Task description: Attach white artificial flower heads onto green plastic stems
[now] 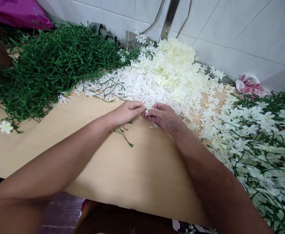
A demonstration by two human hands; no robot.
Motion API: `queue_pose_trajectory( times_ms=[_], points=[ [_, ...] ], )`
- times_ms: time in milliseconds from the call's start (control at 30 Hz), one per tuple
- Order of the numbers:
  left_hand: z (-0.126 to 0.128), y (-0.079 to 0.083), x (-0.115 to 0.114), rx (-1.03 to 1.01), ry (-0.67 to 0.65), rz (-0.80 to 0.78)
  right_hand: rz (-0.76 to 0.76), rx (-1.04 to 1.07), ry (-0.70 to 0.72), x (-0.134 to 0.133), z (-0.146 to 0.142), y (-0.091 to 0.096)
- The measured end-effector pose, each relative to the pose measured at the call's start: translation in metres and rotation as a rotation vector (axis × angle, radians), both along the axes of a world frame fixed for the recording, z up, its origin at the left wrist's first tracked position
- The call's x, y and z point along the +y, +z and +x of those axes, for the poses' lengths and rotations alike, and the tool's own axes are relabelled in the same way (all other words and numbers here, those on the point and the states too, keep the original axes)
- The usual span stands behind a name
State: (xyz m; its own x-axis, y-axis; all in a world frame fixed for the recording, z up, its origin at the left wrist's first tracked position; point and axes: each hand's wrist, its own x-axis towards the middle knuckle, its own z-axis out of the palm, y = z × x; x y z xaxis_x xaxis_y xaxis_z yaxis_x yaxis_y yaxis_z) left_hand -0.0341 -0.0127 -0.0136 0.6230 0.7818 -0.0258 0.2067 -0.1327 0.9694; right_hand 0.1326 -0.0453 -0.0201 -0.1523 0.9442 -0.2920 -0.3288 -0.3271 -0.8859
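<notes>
My left hand [129, 112] and my right hand [164, 116] meet over the front edge of a pile of white parts. Their fingertips are pinched together around a small white artificial flower piece [147, 111] with thin white filaments. Fingers hide most of this piece. A few green plastic stems [125, 138] show just below my left hand; whether the hand holds any of them is unclear. Under my right fingers are loose white stamen strands [153, 124]. Behind both hands spread heaped white stamens [142, 84] and cream petal pieces [178, 65].
A big heap of green stems [59, 58] lies at the left. Assembled white flowers with stems [261, 146] are piled along the right. Brown board [123, 175] covers the work surface. A tiled wall [242, 32] and a pink bag [18, 13] stand behind.
</notes>
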Motion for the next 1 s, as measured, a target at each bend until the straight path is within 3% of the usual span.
queue_pose_trajectory(
  times_ms=[333,433,533,767,1000],
  points=[
    [0.005,-0.008,0.007,-0.058,-0.004,0.072,0.03,-0.029,-0.033,0.003,-0.003,-0.004],
    [0.009,-0.011,0.008,-0.094,0.025,0.032,0.051,-0.068,-0.076,0.003,-0.006,-0.006],
    [0.005,-0.005,0.009,-0.116,0.022,-0.002,0.106,-0.091,-0.123,0.002,-0.005,-0.003],
    [-0.03,0.023,0.009,0.05,0.067,0.215,0.357,-0.124,-0.285,-0.002,0.01,0.023],
    [-0.029,0.019,0.008,0.237,-0.031,0.135,0.422,-0.276,-0.311,-0.006,0.014,0.036]
  ],
)
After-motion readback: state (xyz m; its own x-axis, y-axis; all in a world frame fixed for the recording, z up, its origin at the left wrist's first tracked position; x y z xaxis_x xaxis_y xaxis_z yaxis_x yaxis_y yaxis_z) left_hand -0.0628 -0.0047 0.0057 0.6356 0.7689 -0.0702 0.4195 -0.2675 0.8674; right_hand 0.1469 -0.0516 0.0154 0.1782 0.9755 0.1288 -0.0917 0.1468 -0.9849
